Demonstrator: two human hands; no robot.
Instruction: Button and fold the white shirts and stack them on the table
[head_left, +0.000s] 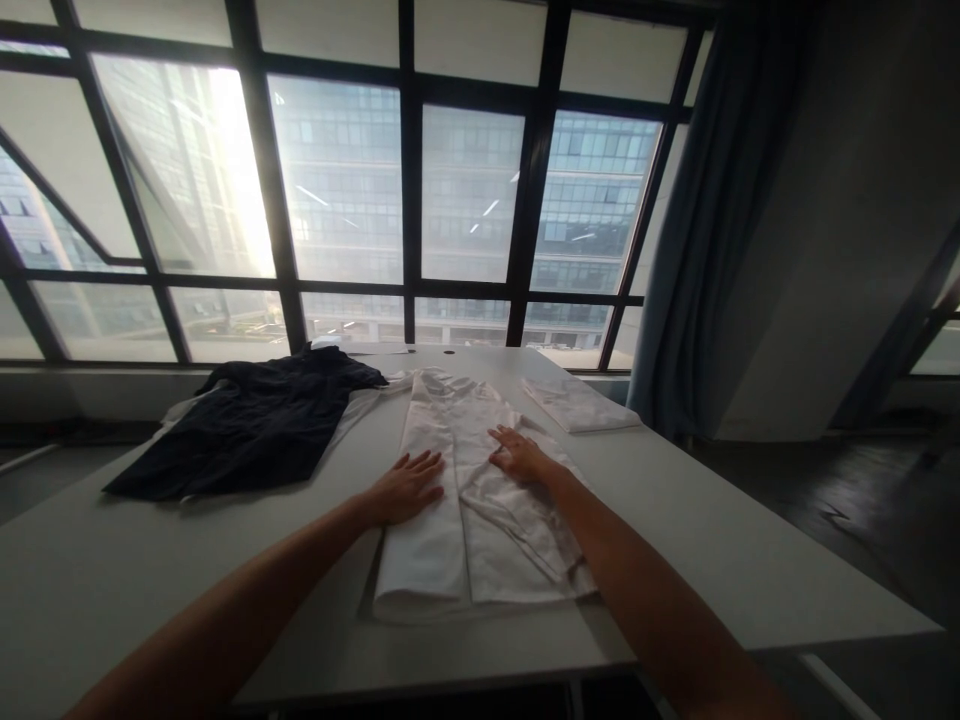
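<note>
A white shirt [431, 555] lies in front of me, its left side folded inward in a long strip and its collar end toward the window. My left hand [405, 488] rests flat on that folded strip, fingers stretched out. On the right half of the shirt lies my right hand [519, 455], palm down with fingers spread. A sleeve lies slantwise over the cloth below my right hand, creased. Neither hand grips anything. Left of the shirt a dark navy garment [255, 425] is spread out, with some white cloth showing from under it.
The white table [690, 535] carries everything. At its far right lies a folded white garment [581, 405]. Beyond the table are large windows [472, 190] with dark frames, and a blue curtain [697, 260] hangs at the right. The table's front edge is close to me.
</note>
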